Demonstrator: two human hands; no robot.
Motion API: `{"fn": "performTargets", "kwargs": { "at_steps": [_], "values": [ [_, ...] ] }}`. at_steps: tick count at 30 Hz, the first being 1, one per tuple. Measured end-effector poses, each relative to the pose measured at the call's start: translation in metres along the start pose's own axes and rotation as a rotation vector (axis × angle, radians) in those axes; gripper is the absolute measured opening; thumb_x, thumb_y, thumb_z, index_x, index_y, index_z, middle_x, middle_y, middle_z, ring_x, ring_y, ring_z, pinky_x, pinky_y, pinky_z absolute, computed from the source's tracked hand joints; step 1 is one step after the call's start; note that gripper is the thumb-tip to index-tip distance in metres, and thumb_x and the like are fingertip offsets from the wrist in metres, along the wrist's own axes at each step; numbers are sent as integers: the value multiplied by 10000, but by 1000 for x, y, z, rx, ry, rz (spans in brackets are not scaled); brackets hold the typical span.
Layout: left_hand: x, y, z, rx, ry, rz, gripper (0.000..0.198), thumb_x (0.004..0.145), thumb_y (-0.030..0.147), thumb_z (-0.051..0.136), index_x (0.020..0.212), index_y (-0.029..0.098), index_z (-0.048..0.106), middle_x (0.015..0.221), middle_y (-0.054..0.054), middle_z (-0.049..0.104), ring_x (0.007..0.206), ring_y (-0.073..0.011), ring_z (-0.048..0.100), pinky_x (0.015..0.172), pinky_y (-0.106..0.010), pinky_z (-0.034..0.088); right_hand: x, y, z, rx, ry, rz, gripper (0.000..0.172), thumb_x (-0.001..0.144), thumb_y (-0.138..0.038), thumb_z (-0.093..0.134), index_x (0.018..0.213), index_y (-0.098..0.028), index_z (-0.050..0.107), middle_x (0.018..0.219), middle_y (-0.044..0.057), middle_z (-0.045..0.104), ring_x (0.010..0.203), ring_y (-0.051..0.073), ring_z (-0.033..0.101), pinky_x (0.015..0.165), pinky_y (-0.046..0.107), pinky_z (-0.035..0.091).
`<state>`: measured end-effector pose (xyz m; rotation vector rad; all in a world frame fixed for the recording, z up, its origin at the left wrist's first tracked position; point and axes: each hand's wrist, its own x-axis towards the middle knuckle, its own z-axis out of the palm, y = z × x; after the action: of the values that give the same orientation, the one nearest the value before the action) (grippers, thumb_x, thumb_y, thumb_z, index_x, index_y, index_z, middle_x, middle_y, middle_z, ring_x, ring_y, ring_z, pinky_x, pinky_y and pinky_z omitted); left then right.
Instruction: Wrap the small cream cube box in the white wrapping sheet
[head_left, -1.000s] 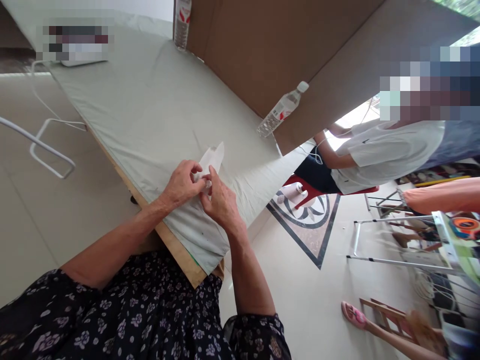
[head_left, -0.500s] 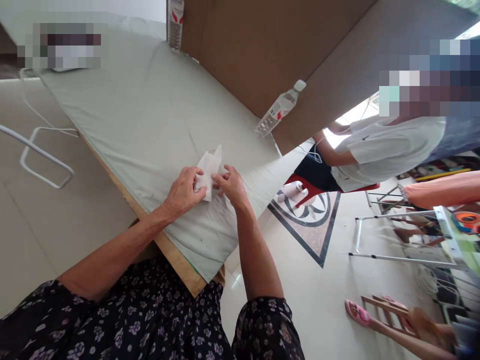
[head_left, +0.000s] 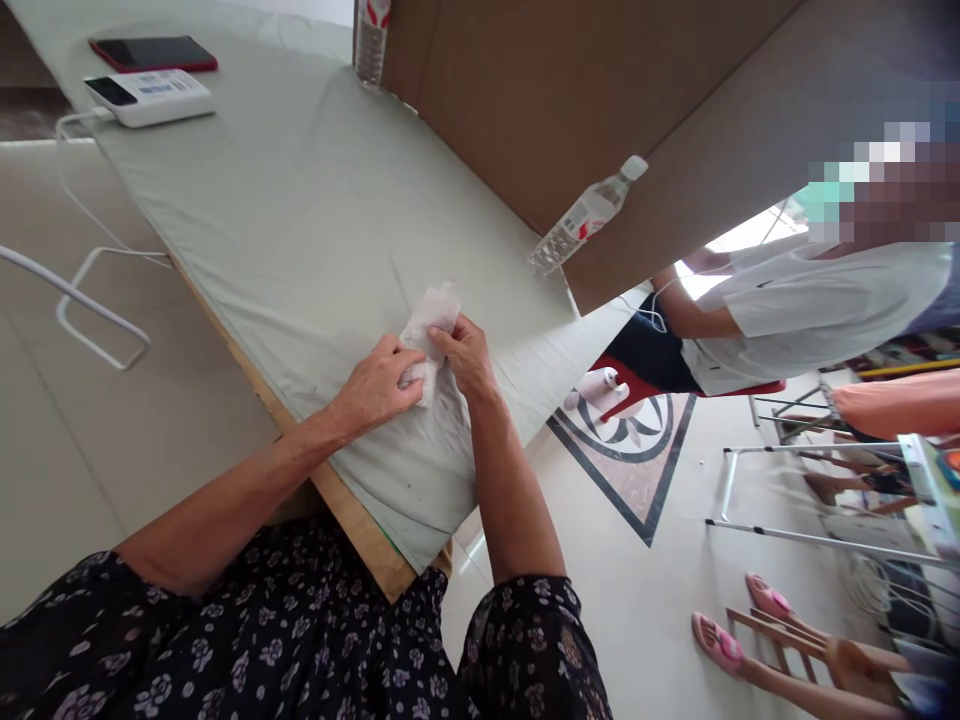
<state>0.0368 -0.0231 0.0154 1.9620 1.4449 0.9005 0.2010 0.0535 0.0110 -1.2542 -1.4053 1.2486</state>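
Observation:
A crumpled, partly folded white tissue [head_left: 433,312] lies at the near corner of the cloth-covered table [head_left: 300,210]. My left hand [head_left: 379,385] comes from the left with bent fingers closed on the lower part of the tissue. On the right side, my right hand [head_left: 466,358] pinches the upper part between thumb and fingers. The fingers hide some of the tissue's middle. Beneath both hands the pale green cloth is wrinkled.
A large cardboard panel [head_left: 555,120] stands across the table, with a clear water bottle [head_left: 585,222] before it and another bottle [head_left: 371,45] further left. A phone [head_left: 155,53] and a white power bank [head_left: 154,97] lie far left. A person in a white shirt [head_left: 810,300] sits at right.
My right hand has moved up along the tissue and now pinches it. The left fingers have closed further over its lower part. The whole view has shifted slightly.

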Motion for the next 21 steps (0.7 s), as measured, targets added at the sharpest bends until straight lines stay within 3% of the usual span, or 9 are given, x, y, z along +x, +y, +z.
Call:
{"fn": "performTargets", "kwargs": {
  "at_steps": [3,7,11,15,18,21],
  "values": [
    [-3,-3,2,-39,33,-34,342,849,279,644,1181,205,665,1039,-52,597,911,-202,640,916,-380,565,-14,-6,0,21,-37,-41,256,771,-440,709,910,-235,644,861,-4,680,792,152,619,770,303,540],
    [-7,-7,5,-59,166,-108,454,810,301,730,1228,214,575,1128,-73,616,1015,-226,630,925,-396,567,-40,-11,-2,-47,-57,-156,204,846,-420,679,918,-230,678,882,1,713,859,163,668,856,324,562],
    [-3,-11,1,-12,178,31,684,785,333,794,1395,201,514,1382,-155,550,1292,-310,544,1108,-496,486,-63,-13,-4,-229,-96,-320,105,891,-313,641,896,-229,703,974,15,773,954,181,724,941,341,556],
    [3,-15,-7,-50,22,145,447,813,351,758,1217,206,631,1524,-170,464,1404,-340,487,1169,-525,438,-82,-9,-7,-359,-124,-491,138,942,-301,630,1017,-243,729,1188,57,792,1239,228,700,1114,405,503],
    [2,-19,-11,-93,-4,120,300,801,347,715,1046,191,640,1448,-178,531,1415,-338,495,1139,-505,478,-95,0,-10,-552,-106,-558,310,919,-348,710,1217,-261,704,1354,81,736,1384,273,615,1180,477,447],
    [-2,-22,-15,-101,-27,130,225,801,292,632,1003,194,634,1380,-166,596,1394,-320,530,1139,-491,484,-102,10,-10,-757,-80,-574,431,914,-310,708,1339,-262,656,1481,99,655,1445,295,557,1174,496,438]
  ]
}}
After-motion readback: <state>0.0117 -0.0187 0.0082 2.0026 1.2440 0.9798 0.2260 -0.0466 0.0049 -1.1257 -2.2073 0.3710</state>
